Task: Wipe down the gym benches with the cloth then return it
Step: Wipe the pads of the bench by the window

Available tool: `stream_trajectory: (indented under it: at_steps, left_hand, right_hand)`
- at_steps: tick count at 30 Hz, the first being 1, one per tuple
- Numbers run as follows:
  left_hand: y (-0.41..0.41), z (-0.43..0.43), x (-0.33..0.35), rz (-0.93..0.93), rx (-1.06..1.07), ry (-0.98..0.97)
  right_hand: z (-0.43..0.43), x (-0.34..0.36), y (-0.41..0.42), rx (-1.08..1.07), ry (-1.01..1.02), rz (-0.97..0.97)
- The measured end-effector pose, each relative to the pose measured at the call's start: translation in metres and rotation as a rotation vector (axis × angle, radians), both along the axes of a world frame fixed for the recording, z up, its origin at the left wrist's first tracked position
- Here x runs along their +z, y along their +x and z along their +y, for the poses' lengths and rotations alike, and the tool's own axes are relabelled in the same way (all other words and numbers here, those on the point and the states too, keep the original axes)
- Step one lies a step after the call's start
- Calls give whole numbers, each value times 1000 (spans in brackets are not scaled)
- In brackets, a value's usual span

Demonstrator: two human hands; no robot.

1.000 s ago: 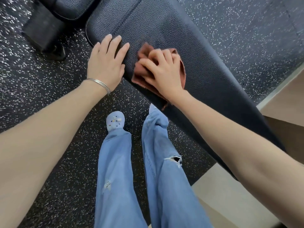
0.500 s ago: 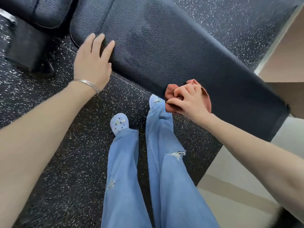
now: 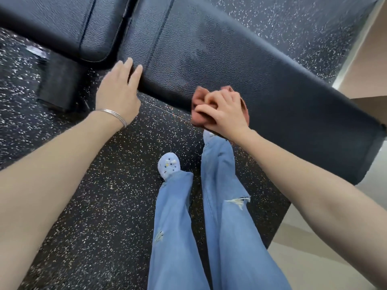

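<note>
Cloth [image 3: 199, 110] under right hand [image 3: 226, 114] on bench [image 3: 261, 76]

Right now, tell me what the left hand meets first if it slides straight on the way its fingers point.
The left hand already touches the bench pad at its corner; straight on, it likely crosses the gap onto the neighbouring pad.
</note>
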State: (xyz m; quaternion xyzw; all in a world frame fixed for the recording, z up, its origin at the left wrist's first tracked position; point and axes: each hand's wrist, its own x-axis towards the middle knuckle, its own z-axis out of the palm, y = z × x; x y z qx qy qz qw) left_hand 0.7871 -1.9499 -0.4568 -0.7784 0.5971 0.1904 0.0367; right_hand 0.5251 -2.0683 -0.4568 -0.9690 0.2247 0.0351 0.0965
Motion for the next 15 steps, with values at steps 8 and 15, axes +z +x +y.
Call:
stream_trajectory:
  at_steps: [8,15]
  left_hand:
    - [4,-2,-2,59,20,12]
    - [5,-5,-3,76,31,20]
  right_hand:
    - [-8,3,-97,-484,145,120]
    - [-39,1,45,-419,87,21]
